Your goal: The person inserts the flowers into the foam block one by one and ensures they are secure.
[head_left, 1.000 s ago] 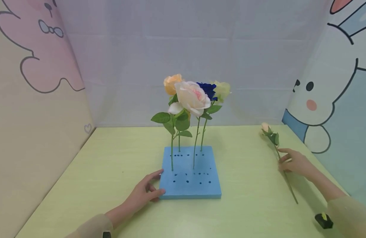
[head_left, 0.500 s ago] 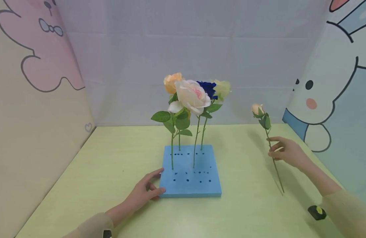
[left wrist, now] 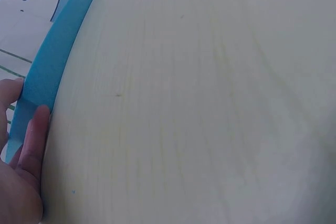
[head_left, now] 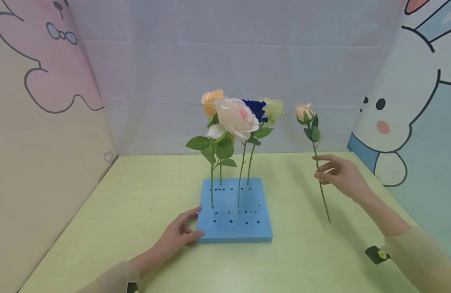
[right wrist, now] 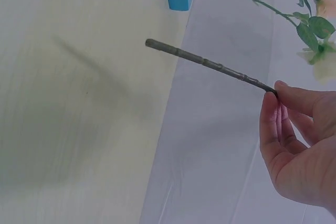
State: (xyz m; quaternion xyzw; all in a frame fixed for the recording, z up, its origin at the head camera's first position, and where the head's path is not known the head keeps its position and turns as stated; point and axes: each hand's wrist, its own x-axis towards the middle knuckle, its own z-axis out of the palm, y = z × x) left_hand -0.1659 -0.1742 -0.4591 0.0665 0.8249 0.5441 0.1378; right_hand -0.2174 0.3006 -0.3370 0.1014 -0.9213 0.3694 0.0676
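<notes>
A peach artificial rose (head_left: 304, 114) stands nearly upright in the air right of the blue foam block (head_left: 225, 232). My right hand (head_left: 340, 175) pinches its green stem (right wrist: 210, 65) between thumb and fingers; the lower end of the stem hangs free. At the block's left edge, my left hand (head_left: 178, 232) touches the side with its index finger and thumb, also seen against the blue side face (left wrist: 55, 51) in the left wrist view. Several flowers are stuck in the block, among them a large pale pink rose (head_left: 237, 120) and a dark blue one (head_left: 255, 110).
Small dark holes dot the block's top. An orange flower (head_left: 212, 102) and a pale green flower (head_left: 273, 112) rise at the back. The light yellow-green table (head_left: 137, 195) meets a pale backdrop (head_left: 156, 97) behind and cartoon-printed side panels.
My right hand has lifted the peach rose off the table and carried it left, turning it more upright. The left hand and the foam block have stayed in place.
</notes>
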